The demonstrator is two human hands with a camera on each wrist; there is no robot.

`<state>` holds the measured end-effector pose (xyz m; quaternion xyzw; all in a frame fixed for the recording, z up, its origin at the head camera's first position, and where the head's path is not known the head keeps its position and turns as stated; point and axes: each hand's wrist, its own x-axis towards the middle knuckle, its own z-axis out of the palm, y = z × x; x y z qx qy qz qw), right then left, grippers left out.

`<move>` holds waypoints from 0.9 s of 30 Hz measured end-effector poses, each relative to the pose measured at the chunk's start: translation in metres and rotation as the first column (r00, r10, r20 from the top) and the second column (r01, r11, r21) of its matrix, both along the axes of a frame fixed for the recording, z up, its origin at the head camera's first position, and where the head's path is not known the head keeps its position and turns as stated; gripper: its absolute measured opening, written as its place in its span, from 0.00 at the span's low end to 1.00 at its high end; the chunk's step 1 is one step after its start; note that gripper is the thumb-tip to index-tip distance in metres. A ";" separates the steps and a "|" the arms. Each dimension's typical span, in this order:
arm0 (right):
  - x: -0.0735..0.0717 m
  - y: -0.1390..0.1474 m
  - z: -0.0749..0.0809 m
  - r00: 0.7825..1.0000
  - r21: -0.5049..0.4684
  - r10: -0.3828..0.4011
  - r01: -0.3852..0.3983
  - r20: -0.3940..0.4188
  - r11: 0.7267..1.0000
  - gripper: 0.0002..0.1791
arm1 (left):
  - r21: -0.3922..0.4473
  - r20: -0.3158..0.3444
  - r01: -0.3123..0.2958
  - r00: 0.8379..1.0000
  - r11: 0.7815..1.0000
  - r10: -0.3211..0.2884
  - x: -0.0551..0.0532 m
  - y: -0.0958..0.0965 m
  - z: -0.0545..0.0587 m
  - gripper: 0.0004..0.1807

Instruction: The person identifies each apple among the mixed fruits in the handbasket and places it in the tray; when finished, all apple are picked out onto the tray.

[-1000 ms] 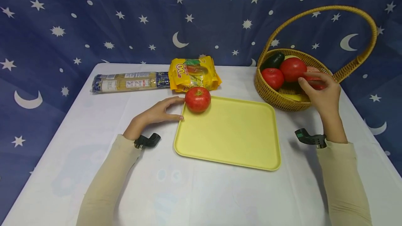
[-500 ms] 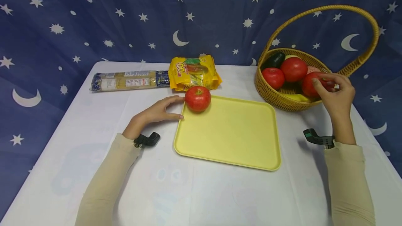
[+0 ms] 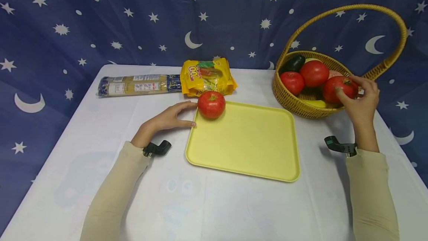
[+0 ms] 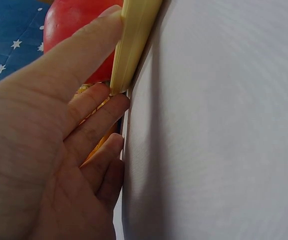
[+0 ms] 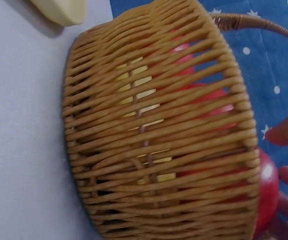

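In the head view my left hand (image 3: 167,117) rests at the left edge of the yellow tray (image 3: 245,144), its thumb touching the rim and its fingers fairly straight near the corner. Beside those fingertips a red tomato (image 3: 211,105) sits in the tray's far left corner. My right hand (image 3: 362,97) reaches over the front right rim of the wicker basket (image 3: 301,108), thumb and fingers around another tomato (image 3: 336,89) inside it. The right wrist view has this tomato (image 5: 268,192) bulging past the rim by the fingertips, while the wicker covers the rest.
The basket also holds two more tomatoes (image 3: 314,73), a dark green vegetable (image 3: 292,64) and something yellow (image 3: 317,103) low down. Its tall handle (image 3: 354,7) arches up to the right. Behind the tray lie a yellow packet (image 3: 207,78) and a pack of spaghetti (image 3: 140,85).
My right hand has moved right across the basket to the tomato near its right rim. That tomato has turned, with its stem end now showing. The left hand has stayed at the tray.
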<state>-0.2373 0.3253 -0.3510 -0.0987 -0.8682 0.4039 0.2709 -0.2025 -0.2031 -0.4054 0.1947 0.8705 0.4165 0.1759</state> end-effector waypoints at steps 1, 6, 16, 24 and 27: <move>-0.001 0.000 -0.001 1.000 0.003 0.001 -0.001 0.004 1.000 0.28 | -0.002 -0.001 -0.002 1.000 1.000 0.002 0.000 0.000 0.000 0.40; -0.002 0.002 -0.006 0.996 0.001 0.014 -0.014 0.085 1.000 0.33 | -0.007 0.001 -0.009 1.000 1.000 0.009 0.000 -0.001 0.002 0.40; -0.001 0.009 -0.011 0.973 -0.077 0.080 -0.065 0.214 0.995 0.42 | 0.025 -0.008 0.002 1.000 1.000 -0.002 0.002 0.001 0.000 0.40; -0.001 0.007 -0.011 0.971 -0.069 0.058 -0.043 0.231 0.997 0.43 | 0.032 -0.022 0.005 1.000 0.999 -0.004 0.003 0.001 0.001 0.39; -0.001 0.006 -0.011 0.974 -0.065 0.043 -0.029 0.222 0.997 0.42 | 0.022 -0.024 0.009 1.000 1.000 -0.009 0.002 0.000 -0.001 0.39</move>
